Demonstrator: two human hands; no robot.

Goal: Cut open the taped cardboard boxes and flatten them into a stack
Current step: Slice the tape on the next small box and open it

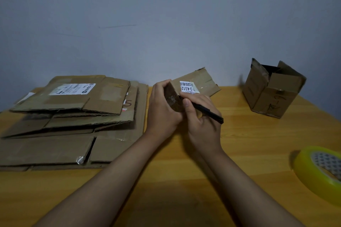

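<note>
Both hands hold one small box (191,86); left hand (162,108) grips its end; right hand (201,116) pinches a cutter (208,113).

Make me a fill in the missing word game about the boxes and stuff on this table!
1. The right hand holds a black ____.
2. The left hand grips a small cardboard ____.
3. The flattened boxes lie in a ____.
4. The roll of tape is ____ in colour.

Missing words: cutter; box; stack; yellow
</note>
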